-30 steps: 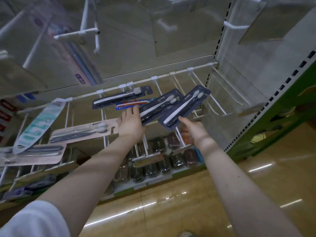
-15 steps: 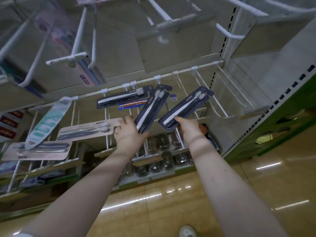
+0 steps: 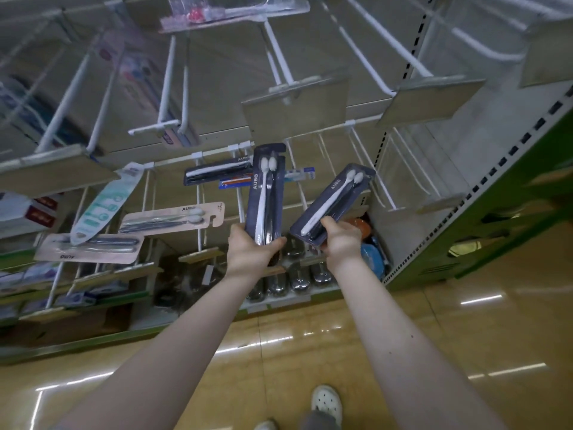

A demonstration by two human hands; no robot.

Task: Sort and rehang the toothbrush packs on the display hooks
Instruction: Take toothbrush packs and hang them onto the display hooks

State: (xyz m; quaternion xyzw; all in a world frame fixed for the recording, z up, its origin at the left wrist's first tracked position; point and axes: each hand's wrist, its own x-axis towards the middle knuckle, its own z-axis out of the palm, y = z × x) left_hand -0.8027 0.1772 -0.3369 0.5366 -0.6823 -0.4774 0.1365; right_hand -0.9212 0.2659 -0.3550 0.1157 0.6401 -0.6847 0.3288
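My left hand (image 3: pixel 251 253) grips the lower end of a dark navy toothbrush pack (image 3: pixel 266 193), held nearly upright with its hang tab up by the white hook rail (image 3: pixel 310 131). My right hand (image 3: pixel 341 240) holds a second navy pack (image 3: pixel 333 201) by its bottom, tilted up to the right. Behind them a third navy pack (image 3: pixel 217 173) lies sideways on a hook. Two beige packs (image 3: pixel 173 218) (image 3: pixel 90 248) and a long teal-and-white pack (image 3: pixel 105 203) hang skewed at the left.
Long bare white hooks (image 3: pixel 381 169) with blank price plates (image 3: pixel 296 103) jut out to the right and above. Dark cases (image 3: pixel 299 276) line the low shelf. A green shelf upright (image 3: pixel 483 212) stands at the right. My white shoe (image 3: pixel 327 401) is on the glossy tan floor.
My left hand has turned its navy pack from slanted to nearly upright and raised it toward the rail. The right hand's pack stayed tilted and shifted slightly right. The view has tipped upward.
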